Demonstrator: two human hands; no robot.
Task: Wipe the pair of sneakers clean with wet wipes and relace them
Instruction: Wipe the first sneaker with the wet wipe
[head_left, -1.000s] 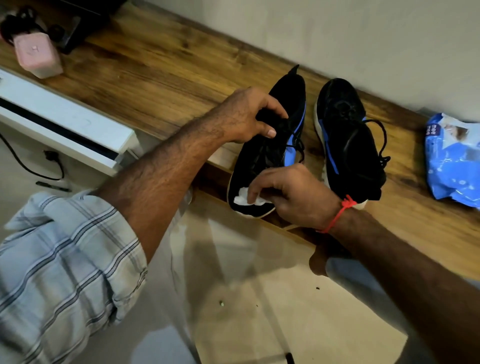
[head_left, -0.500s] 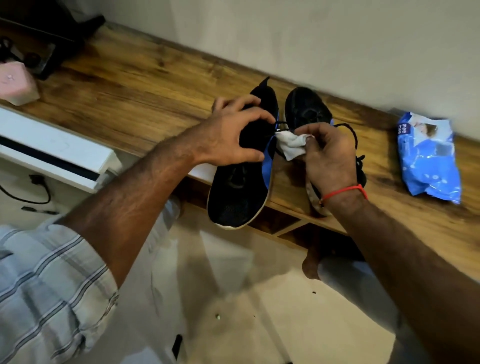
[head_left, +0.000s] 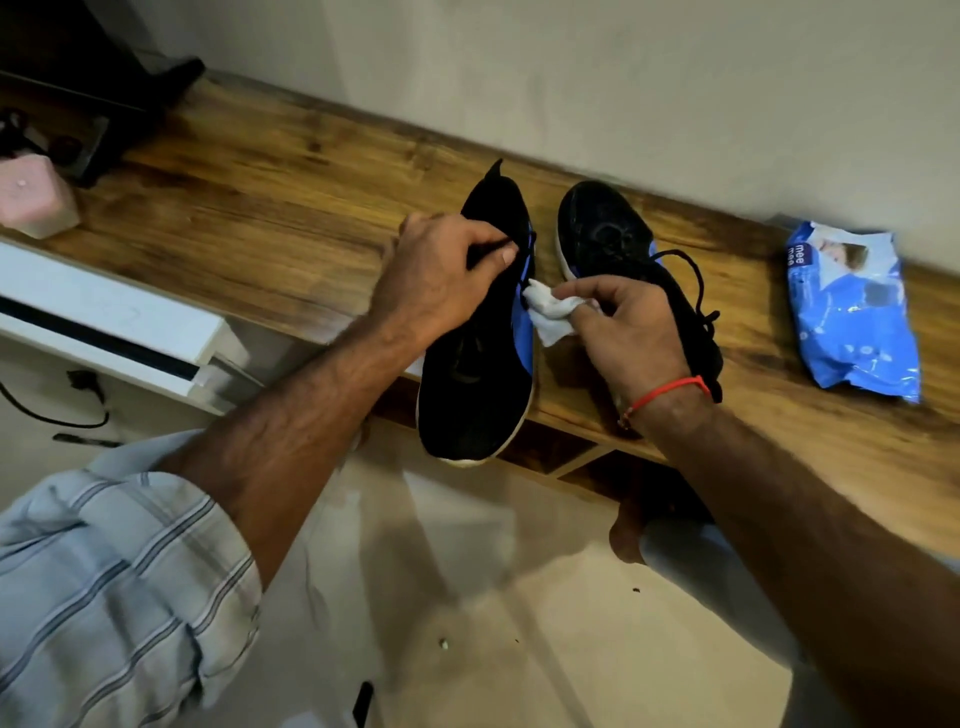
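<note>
**A:** From the head view, where do you stand with the shoes?

**B:** Your left hand (head_left: 441, 270) is curled over the collar of the left sneaker (head_left: 475, 353), thumb and fingers pinching the dark fabric or a lace near the opening; I cannot tell which. That sneaker lies on the wooden desk (head_left: 249, 218) with its toe hanging past the front edge. Your right hand (head_left: 631, 332) pinches a crumpled wet wipe (head_left: 550, 312) and presses it against the blue side panel.

**A:** And the other one?

**B:** The right sneaker (head_left: 608, 234) sits just beside the first, partly hidden behind your right wrist, with its lace (head_left: 696, 280) looping loose. The pack of wipes (head_left: 852, 317) lies well apart, toward the right end of the desk near the wall.

**A:** How will the shoe handle?

**B:** I judge it light, with a soft knit upper that gives under pressure, so rubbing will push it around unless you brace it. The collar is a fair hold; the firmer sole rim would likely steady it better. With the toe overhanging the edge, it could tip off if you press down there.

**A:** The wipe?

**B:** Limp and probably damp, so keep it bunched as you have it. Both forearms reach forward, wrists bent down over the shoe.
</note>
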